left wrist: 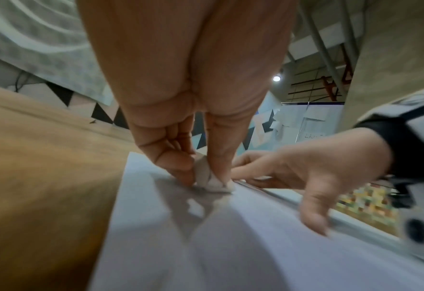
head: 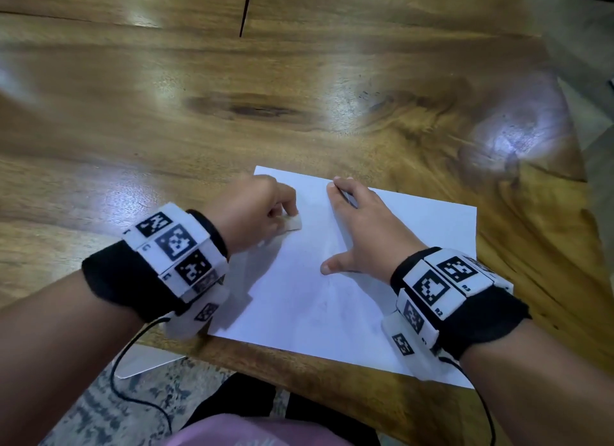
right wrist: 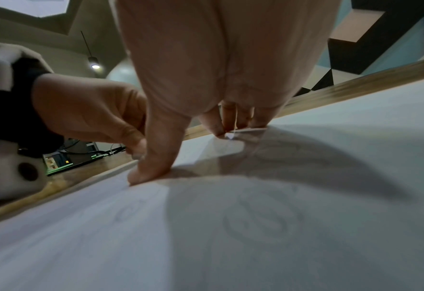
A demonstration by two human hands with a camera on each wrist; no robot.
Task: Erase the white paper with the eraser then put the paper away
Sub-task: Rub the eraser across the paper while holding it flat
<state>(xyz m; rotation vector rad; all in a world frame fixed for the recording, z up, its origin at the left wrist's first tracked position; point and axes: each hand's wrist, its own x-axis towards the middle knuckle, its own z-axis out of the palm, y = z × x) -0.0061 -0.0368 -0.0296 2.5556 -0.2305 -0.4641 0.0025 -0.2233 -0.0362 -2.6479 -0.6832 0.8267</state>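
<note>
A white paper (head: pixel 335 289) lies near the front edge of the wooden table (head: pixel 232 90). Faint pencil curls show on the paper (right wrist: pixel 268 222) in the right wrist view. My left hand (head: pixel 262 209) pinches a small white eraser (head: pixel 293 224) between thumb and fingers and holds it down on the sheet's far left part; in the left wrist view the eraser (left wrist: pixel 212 180) touches the paper (left wrist: pixel 230 246). My right hand (head: pixel 362 226) lies flat on the sheet, fingers straight and thumb spread, pressing it down. From the right wrist, its thumb and fingertips (right wrist: pixel 217 126) press the page.
The table's front edge runs just below the paper, with a patterned floor (head: pixel 109 409) and a pale flat object (head: pixel 143 359) beneath it. Black cables hang from both wrist bands. Bare wood stretches left and beyond the sheet.
</note>
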